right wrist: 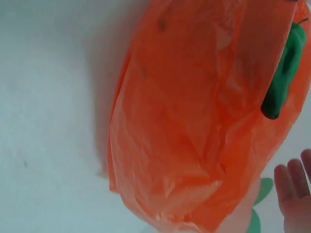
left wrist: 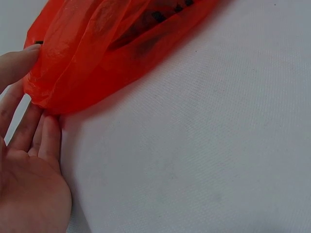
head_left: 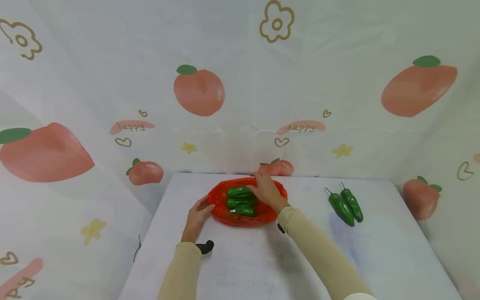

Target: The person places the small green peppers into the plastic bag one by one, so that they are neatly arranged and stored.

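Observation:
A red plastic bag point(head_left: 225, 218) lies spread with its mouth open on the table, and several green peppers point(head_left: 240, 203) lie side by side in it. My left hand point(head_left: 197, 217) holds the bag's left end, the thumb on top and the fingers along its underside; the left wrist view shows this hand point(left wrist: 31, 160) at the bag's end point(left wrist: 82, 68). Over the bag's far right part reaches my right hand point(head_left: 265, 191), fingers extended. In the right wrist view this hand point(right wrist: 296, 189) has straight, empty fingers beside the bag point(right wrist: 180, 126), with one pepper point(right wrist: 284, 73) showing.
Two more green peppers point(head_left: 346, 204) with thin stems lie together on the white table point(head_left: 390, 250), right of the bag. Behind the table hangs a white cloth point(head_left: 240, 141) printed with fruit. A black strap point(head_left: 205, 247) sits at my left wrist.

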{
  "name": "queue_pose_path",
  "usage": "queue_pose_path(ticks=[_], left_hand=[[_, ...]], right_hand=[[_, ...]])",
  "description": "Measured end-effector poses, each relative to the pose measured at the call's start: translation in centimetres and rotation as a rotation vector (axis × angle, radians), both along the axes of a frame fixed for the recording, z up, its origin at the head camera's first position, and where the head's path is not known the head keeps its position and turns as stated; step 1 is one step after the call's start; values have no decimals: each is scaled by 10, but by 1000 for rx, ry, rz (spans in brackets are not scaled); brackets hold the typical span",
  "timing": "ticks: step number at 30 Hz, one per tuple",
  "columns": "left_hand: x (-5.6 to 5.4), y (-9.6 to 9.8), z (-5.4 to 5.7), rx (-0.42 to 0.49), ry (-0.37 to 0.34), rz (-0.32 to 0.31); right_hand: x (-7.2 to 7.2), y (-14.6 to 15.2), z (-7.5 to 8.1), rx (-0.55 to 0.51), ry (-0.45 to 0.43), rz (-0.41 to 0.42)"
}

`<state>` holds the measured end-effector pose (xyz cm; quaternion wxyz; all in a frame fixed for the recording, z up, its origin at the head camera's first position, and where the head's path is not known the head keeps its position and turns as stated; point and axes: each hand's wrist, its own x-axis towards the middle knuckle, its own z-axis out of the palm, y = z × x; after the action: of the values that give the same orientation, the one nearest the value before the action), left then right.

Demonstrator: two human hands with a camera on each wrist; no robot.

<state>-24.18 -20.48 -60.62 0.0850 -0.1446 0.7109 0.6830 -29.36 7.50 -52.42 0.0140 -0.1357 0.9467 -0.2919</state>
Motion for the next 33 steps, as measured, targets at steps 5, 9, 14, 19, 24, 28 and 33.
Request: queue_pose_path(ticks=[5,9,14,19,24,28,33], left_hand=[[-1,1,-1,3,4,-1],[-2,1,-3,2,0,0],[-3,-1,-5,-1,1,-3],[-3,0,-5,7,2,0],[-2,1,-5,3,1,10],[-2,1,-6,9,6,9],[-1,-1,-5,-7,7,6]], right_hand=[[4,3,2,196,68,40],[7,7,4,291,91,55],[10,13,6,410,66,37],[14,19,5,434,67,10],[17,26,3,421,71,-12],[21,32,4,419,63,-32],[23,41,-1,405,78,-39]])
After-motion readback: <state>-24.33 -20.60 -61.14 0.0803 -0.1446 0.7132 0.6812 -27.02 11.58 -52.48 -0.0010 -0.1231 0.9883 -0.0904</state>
